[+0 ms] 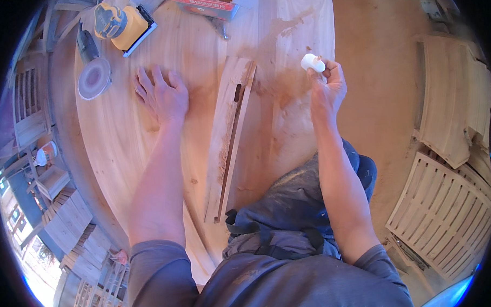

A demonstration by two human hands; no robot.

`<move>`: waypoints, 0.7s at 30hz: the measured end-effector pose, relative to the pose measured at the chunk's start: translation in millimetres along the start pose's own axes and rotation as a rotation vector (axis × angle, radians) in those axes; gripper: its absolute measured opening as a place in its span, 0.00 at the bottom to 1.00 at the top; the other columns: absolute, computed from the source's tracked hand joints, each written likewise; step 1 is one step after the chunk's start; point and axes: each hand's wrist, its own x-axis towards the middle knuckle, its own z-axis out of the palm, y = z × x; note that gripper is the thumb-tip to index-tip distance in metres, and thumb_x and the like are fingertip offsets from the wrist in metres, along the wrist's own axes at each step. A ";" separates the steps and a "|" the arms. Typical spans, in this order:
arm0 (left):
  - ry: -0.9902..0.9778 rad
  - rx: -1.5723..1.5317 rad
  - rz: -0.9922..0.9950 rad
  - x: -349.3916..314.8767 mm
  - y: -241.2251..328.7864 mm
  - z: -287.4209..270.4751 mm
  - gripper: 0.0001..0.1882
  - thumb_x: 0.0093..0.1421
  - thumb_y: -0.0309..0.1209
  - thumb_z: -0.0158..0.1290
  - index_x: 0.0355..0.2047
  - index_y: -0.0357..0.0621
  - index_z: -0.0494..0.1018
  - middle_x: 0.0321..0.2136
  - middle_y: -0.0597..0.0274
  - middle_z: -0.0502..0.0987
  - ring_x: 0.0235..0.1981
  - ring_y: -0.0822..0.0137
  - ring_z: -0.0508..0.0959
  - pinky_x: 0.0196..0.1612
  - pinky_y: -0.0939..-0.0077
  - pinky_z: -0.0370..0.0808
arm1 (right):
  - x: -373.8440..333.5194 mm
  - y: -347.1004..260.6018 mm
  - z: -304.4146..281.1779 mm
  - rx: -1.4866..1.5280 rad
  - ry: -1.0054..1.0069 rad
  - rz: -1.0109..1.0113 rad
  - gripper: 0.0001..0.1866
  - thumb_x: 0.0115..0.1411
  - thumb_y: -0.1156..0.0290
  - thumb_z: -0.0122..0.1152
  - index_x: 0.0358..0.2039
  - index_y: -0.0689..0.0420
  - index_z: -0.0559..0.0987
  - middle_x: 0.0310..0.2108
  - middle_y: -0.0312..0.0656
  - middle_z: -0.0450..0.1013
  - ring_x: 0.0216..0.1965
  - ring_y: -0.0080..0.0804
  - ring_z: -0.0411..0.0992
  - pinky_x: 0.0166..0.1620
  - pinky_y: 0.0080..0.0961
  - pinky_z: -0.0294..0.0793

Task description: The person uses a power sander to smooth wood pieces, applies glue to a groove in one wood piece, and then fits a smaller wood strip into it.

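Two hands are at work on a big round wooden surface [148, 151]. The left hand [162, 94] lies flat with its fingers spread wide, pressing on the bare wood in the upper left of the frame. The right hand [327, 85] is up in the upper right, closed around a small white bottle [312, 62] with its tip pointing at the wood. Between the hands lies a long wooden slat [231, 138] with a dark slot cut down its middle, running from the top middle down to the lower middle. It looks like the slot is already cut, and nothing is fitted into it yet, so that part seems left to do. Brown dust sits around the slat. A yellow sander [119, 22] and a round sanding disc [94, 78] rest near the far edge at the upper left. There is open room around the slat on both sides.
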 end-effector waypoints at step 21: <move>0.057 0.015 0.057 -1.4 -8.1 4.2 0.27 0.70 0.44 0.47 0.63 0.40 0.72 0.70 0.44 0.62 0.70 0.42 0.60 0.72 0.45 0.56 | 8.9 -7.4 -14.2 -0.207 -0.172 -0.099 0.12 0.61 0.78 0.67 0.45 0.55 0.81 0.43 0.50 0.78 0.48 0.50 0.76 0.48 0.37 0.77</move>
